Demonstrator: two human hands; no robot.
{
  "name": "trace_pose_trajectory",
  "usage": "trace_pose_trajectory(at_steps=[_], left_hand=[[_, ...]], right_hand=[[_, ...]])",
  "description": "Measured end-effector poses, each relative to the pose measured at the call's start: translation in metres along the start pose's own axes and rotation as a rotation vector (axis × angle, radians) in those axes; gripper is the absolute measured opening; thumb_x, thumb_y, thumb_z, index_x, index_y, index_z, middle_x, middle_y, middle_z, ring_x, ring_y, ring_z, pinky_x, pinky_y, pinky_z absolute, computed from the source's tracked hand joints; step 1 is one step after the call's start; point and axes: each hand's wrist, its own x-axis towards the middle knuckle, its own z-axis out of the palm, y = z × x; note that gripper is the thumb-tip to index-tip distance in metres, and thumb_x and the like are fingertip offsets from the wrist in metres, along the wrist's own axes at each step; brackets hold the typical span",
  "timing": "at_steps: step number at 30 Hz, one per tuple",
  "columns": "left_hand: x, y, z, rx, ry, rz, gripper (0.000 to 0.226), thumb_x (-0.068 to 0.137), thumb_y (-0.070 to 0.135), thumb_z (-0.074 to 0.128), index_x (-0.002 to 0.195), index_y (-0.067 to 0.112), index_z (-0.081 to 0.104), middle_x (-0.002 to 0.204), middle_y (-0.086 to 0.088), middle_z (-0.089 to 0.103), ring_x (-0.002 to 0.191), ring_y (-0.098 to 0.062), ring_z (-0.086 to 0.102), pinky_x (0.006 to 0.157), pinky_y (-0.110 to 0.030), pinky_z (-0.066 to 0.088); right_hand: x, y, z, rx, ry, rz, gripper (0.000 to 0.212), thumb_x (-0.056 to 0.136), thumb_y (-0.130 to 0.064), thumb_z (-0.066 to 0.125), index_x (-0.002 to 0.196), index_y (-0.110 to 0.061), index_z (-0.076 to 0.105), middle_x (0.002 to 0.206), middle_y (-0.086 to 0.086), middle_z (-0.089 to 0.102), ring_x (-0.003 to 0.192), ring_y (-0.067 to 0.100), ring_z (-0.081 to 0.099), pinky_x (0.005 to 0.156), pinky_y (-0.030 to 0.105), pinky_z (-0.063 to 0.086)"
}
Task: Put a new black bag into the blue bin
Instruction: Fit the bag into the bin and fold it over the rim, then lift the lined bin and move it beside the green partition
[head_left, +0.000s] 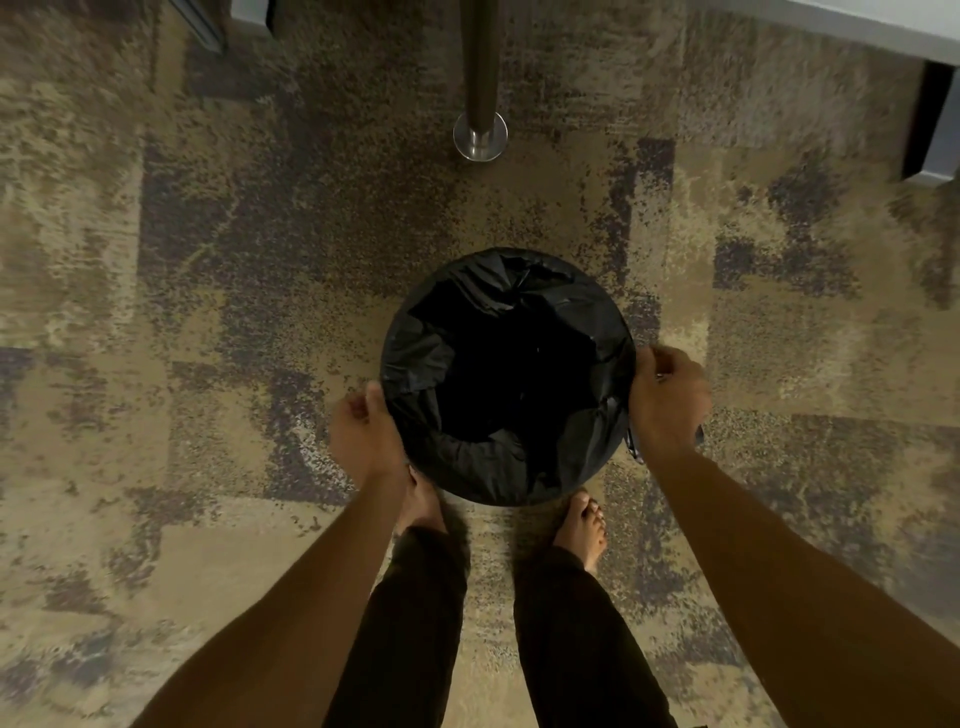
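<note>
A round bin stands on the carpet straight below me, seen from above. A black bag (519, 301) lines it and is folded over the whole rim, so the bin's blue wall is hidden. The bag's inside is dark and crumpled. My left hand (363, 434) is closed on the bag at the bin's left rim. My right hand (667, 397) is closed on the bag at the right rim, and a small grey piece of the bin (634, 447) shows just below that hand.
My two bare feet (584, 530) stand on patterned brown carpet just behind the bin. A metal pole with a round foot (480, 135) rises beyond the bin. A dark furniture leg (927, 124) and a pale tabletop edge (857, 26) sit at the upper right.
</note>
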Motion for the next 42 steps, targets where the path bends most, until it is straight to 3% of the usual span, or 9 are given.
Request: trace_pose_trajectory(at_steps=[4,8,13,18,24,29,32,37,42], left_hand=[[-0.02,-0.005,-0.001,-0.015,-0.141,0.033,0.027,0.098,0.028,0.054,0.108,0.006,0.068,0.103,-0.012,0.072,0.096,-0.026,0.066,0.084,-0.041,0.054],[-0.022,0.005,-0.006,-0.14,-0.182,-0.105,0.02,0.101,0.021,0.051,0.104,0.013,0.069,0.097,-0.002,0.069,0.094,-0.019,0.063,0.078,-0.03,0.046],[-0.012,0.021,-0.028,-0.219,-0.235,-0.3,0.027,0.103,0.021,0.046,0.115,0.007,0.066,0.109,-0.006,0.068,0.103,-0.023,0.062,0.092,-0.036,0.052],[0.002,0.037,-0.063,-0.236,-0.228,-0.357,0.027,0.102,0.02,0.049,0.115,0.006,0.067,0.111,-0.014,0.069,0.109,-0.032,0.063,0.099,-0.049,0.052],[0.034,0.062,-0.127,-0.277,-0.186,-0.367,0.026,0.099,0.017,0.053,0.114,0.005,0.07,0.097,-0.007,0.066,0.105,-0.032,0.064,0.094,-0.045,0.053],[0.076,0.091,-0.183,-0.39,-0.177,-0.401,0.026,0.099,0.018,0.054,0.114,0.003,0.069,0.108,-0.017,0.069,0.107,-0.036,0.064,0.098,-0.053,0.052],[0.106,0.105,-0.216,-0.425,-0.15,-0.404,0.027,0.1,0.02,0.053,0.116,0.004,0.068,0.113,-0.021,0.069,0.108,-0.038,0.064,0.097,-0.052,0.052],[0.157,0.124,-0.257,-0.52,-0.058,-0.411,0.035,0.101,0.023,0.049,0.113,-0.004,0.066,0.109,-0.029,0.065,0.111,-0.042,0.062,0.097,-0.054,0.051],[0.217,0.137,-0.277,-0.577,-0.027,-0.414,0.027,0.101,0.009,0.045,0.113,0.005,0.068,0.095,-0.007,0.064,0.097,-0.028,0.059,0.088,-0.039,0.05]], right_hand=[[-0.01,-0.007,0.001,-0.037,-0.169,-0.015,0.033,0.099,-0.032,0.055,0.116,-0.008,0.069,0.105,0.016,0.073,0.097,0.034,0.066,0.083,0.039,0.051],[-0.01,-0.012,-0.002,-0.081,-0.271,0.059,0.026,0.1,-0.024,0.052,0.115,-0.009,0.068,0.103,0.016,0.071,0.098,0.037,0.065,0.082,0.043,0.051],[-0.021,-0.028,-0.014,-0.084,-0.361,0.108,0.015,0.099,-0.019,0.055,0.105,-0.014,0.068,0.09,0.006,0.068,0.075,0.014,0.065,0.057,0.022,0.043],[-0.041,-0.064,-0.02,-0.066,-0.413,0.141,0.026,0.1,-0.018,0.056,0.122,-0.011,0.067,0.105,0.009,0.069,0.093,0.028,0.062,0.086,0.039,0.05],[-0.076,-0.128,-0.011,-0.062,-0.465,0.089,0.018,0.1,-0.014,0.054,0.107,-0.012,0.071,0.092,0.007,0.072,0.077,0.018,0.063,0.065,0.033,0.052],[-0.107,-0.201,0.011,-0.064,-0.518,0.037,0.019,0.099,-0.015,0.056,0.089,-0.018,0.071,0.098,0.018,0.072,0.085,0.031,0.067,0.091,0.056,0.054],[-0.122,-0.239,0.033,-0.035,-0.554,0.01,0.018,0.099,-0.013,0.057,0.099,-0.002,0.071,0.104,0.028,0.069,0.098,0.045,0.066,0.095,0.063,0.05],[-0.142,-0.303,0.085,-0.004,-0.564,-0.055,0.016,0.095,-0.012,0.06,0.097,0.001,0.07,0.093,0.026,0.07,0.094,0.042,0.068,0.073,0.039,0.051],[-0.142,-0.357,0.148,-0.035,-0.661,-0.128,0.022,0.098,-0.015,0.057,0.112,-0.005,0.071,0.101,0.014,0.073,0.095,0.029,0.067,0.083,0.041,0.052]])
